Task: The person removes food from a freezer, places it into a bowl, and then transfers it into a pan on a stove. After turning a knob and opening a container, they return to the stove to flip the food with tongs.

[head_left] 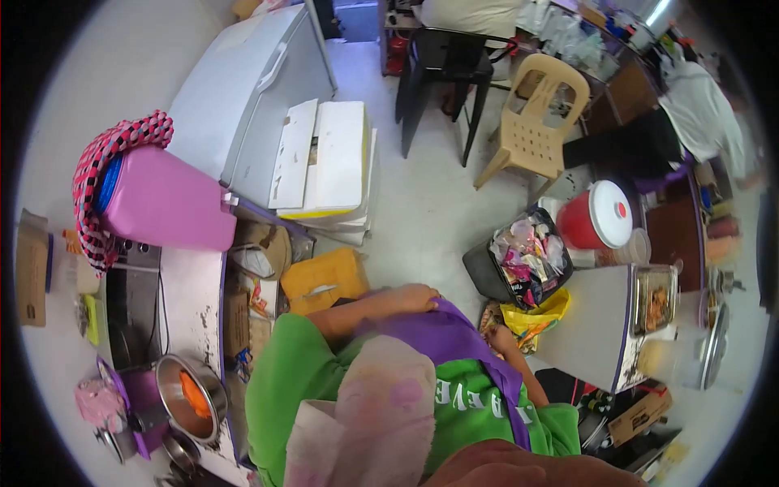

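Observation:
My left hand is closed on the upper edge of a purple apron in front of my body. My right hand is at the apron's other side, its fingers curled at the fabric edge and partly hidden. Beneath the apron shows a green shirt with white letters. A pale, stained cloth hangs close to the camera over my chest.
To the left, a counter bears a pink container and a steel bowl. Ahead stand a chest freezer, white box and beige chair. A full trash bin is right; two people are farther off.

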`<control>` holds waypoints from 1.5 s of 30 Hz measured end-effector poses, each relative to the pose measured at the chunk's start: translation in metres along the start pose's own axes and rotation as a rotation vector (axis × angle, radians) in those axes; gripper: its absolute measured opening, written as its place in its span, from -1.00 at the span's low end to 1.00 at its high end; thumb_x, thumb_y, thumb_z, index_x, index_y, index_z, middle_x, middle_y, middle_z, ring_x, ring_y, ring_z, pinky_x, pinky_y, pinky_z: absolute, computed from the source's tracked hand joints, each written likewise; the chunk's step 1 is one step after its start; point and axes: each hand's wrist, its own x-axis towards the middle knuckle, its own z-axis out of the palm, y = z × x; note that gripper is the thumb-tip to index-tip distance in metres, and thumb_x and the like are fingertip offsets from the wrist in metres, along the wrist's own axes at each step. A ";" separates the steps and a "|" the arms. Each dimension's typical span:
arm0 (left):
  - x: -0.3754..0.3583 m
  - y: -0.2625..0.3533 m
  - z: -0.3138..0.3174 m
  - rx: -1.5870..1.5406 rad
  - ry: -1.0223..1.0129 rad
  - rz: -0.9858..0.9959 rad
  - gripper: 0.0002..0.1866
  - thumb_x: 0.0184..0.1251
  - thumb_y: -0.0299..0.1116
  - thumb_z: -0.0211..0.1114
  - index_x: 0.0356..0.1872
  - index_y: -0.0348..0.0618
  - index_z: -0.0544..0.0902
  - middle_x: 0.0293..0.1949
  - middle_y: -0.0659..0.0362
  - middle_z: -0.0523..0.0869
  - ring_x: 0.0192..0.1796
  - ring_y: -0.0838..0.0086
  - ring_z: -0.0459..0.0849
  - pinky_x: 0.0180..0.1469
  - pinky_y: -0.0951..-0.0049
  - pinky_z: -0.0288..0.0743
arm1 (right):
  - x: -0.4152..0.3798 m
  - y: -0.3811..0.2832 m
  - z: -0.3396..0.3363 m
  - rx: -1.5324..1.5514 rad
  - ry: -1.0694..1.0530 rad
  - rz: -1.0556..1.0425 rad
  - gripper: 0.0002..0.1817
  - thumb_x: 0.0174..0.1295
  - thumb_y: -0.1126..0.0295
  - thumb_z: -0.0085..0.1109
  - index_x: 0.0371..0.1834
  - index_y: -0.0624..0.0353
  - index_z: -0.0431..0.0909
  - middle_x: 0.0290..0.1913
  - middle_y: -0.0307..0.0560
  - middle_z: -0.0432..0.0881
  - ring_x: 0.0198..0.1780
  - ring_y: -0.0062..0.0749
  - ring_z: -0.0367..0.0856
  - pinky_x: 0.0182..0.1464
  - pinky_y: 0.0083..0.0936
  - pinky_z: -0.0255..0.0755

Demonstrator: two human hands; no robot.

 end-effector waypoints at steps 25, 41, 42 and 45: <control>-0.084 -0.301 -0.449 0.354 1.312 -0.892 -0.43 0.07 -0.25 0.30 0.14 -0.14 0.39 0.23 -0.13 0.29 0.22 0.06 0.33 0.11 0.08 0.33 | 0.492 -0.456 -0.212 -0.293 -0.290 -0.790 -0.71 0.14 0.33 0.13 -0.09 0.22 0.54 -0.17 0.04 0.61 -0.24 -0.20 0.61 -0.16 -0.39 0.48; -0.178 -0.392 -0.503 0.298 1.352 -1.476 -0.13 -0.09 -0.37 0.43 0.33 0.06 0.17 0.37 0.00 0.12 0.40 0.08 0.07 0.33 -0.08 -0.05 | 0.717 -0.705 -0.178 -0.214 -0.415 -0.796 -0.60 0.17 0.20 0.16 -0.01 0.22 0.52 -0.23 -0.10 0.64 -0.21 -0.43 0.59 -0.07 -0.53 0.43; -0.176 -0.389 -0.507 0.283 1.369 -1.483 -0.13 -0.10 -0.38 0.43 0.32 0.06 0.19 0.37 0.01 0.13 0.39 0.09 0.08 0.33 -0.07 -0.04 | 0.729 -0.737 -0.175 -0.031 -0.480 -0.686 -0.61 0.17 0.19 0.16 0.00 0.19 0.51 -0.26 -0.14 0.63 -0.24 -0.46 0.58 -0.09 -0.54 0.42; -0.176 -0.384 -0.512 0.257 1.374 -1.509 -0.12 -0.13 -0.36 0.45 0.31 0.07 0.21 0.36 0.03 0.14 0.38 0.10 0.10 0.32 -0.05 -0.02 | 0.732 -0.843 -0.157 0.441 -0.679 -0.446 -0.67 0.18 0.15 0.16 -0.08 0.11 0.48 -0.41 -0.33 0.54 -0.32 -0.58 0.51 -0.16 -0.55 0.40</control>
